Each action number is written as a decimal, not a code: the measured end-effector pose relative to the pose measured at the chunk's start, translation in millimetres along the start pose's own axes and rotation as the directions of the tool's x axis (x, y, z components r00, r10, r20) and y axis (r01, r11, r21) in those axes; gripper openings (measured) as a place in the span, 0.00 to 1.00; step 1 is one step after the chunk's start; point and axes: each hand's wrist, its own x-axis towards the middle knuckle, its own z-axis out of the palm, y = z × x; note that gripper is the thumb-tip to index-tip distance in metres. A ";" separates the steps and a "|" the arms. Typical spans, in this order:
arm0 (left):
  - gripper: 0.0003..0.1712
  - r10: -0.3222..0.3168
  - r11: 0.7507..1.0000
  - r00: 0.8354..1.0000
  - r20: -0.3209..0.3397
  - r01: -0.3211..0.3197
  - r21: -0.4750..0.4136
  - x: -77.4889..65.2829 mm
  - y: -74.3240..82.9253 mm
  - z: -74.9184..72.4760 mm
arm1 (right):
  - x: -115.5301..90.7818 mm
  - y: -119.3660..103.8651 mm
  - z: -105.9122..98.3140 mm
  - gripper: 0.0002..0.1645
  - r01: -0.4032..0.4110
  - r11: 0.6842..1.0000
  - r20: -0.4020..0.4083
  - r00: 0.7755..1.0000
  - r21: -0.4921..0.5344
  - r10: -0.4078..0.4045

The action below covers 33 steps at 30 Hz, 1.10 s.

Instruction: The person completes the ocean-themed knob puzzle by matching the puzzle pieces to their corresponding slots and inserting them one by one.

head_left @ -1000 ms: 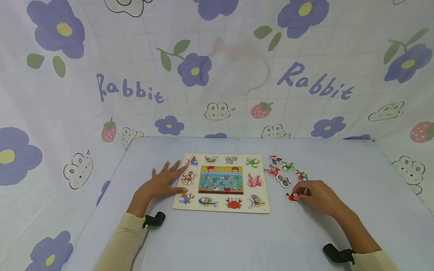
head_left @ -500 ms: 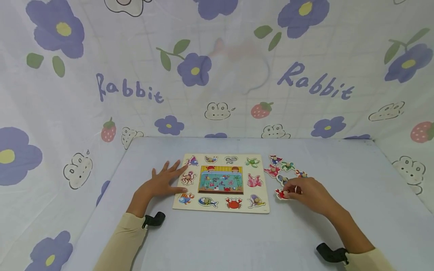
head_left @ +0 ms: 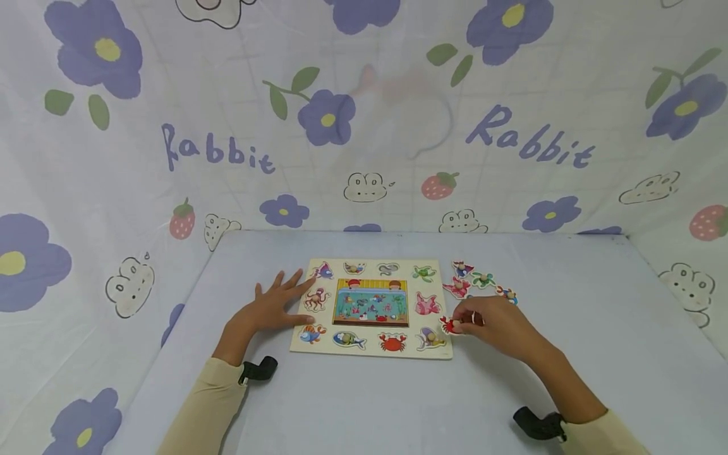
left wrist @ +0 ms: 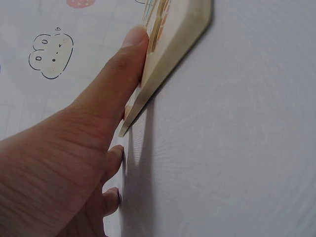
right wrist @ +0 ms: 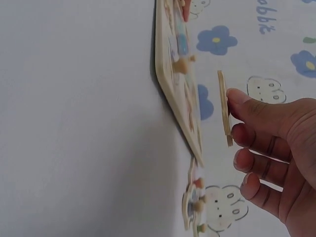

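Note:
A flat wooden peg puzzle board point(head_left: 364, 351) with sea-animal pictures lies on the table. My left hand point(head_left: 272, 309) rests spread on its left edge; in the left wrist view the thumb point(left wrist: 136, 37) lies along the board's face. My right hand point(head_left: 497, 322) pinches a red crab puzzle piece point(head_left: 447, 325) between thumb and fingers, near the board's right edge. Seen edge-on in the right wrist view, the crab piece point(right wrist: 223, 106) is held above the table. A red crab picture point(head_left: 392, 342) shows at the board's bottom. A knobbed fish piece point(head_left: 430, 337) sits in the lower right corner.
Several loose knobbed pieces lie right of the board, among them a pink fish piece point(head_left: 458, 287), a green turtle piece point(head_left: 483, 279) and a blue and orange piece point(head_left: 507, 294). A printed cloth point(head_left: 364, 139) hangs behind the table.
My right hand has moved left with the crab piece, from beside the loose pieces to the board's right edge. The left hand has stayed in place.

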 end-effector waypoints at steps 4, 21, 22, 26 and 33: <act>0.56 0.007 1.000 1.000 -0.007 -0.007 -0.004 0.2 0.1 0.4 | 4.5 -8.8 3.1 0.06 0.016 1.000 0.004 1.000 -0.003 -0.016; 0.55 0.021 1.000 1.000 -0.008 -0.021 0.011 -0.1 -0.1 -0.8 | 20.8 -40.5 13.0 0.06 0.065 0.997 0.060 0.996 0.044 -0.068; 0.55 0.020 1.000 1.000 -0.007 -0.020 0.013 -0.1 0.0 -1.0 | 21.8 -41.9 14.1 0.06 0.070 0.996 0.064 0.995 0.048 -0.073; 0.55 0.021 1.000 1.000 -0.003 -0.021 0.013 -0.5 1.1 -1.9 | 25.5 -47.9 17.5 0.06 0.090 0.994 0.080 0.992 0.067 -0.095; 0.56 0.013 1.000 1.000 -0.002 -0.013 0.003 -0.9 0.7 -1.1 | 33.1 -58.5 24.2 0.06 0.139 0.989 0.073 0.987 0.058 -0.143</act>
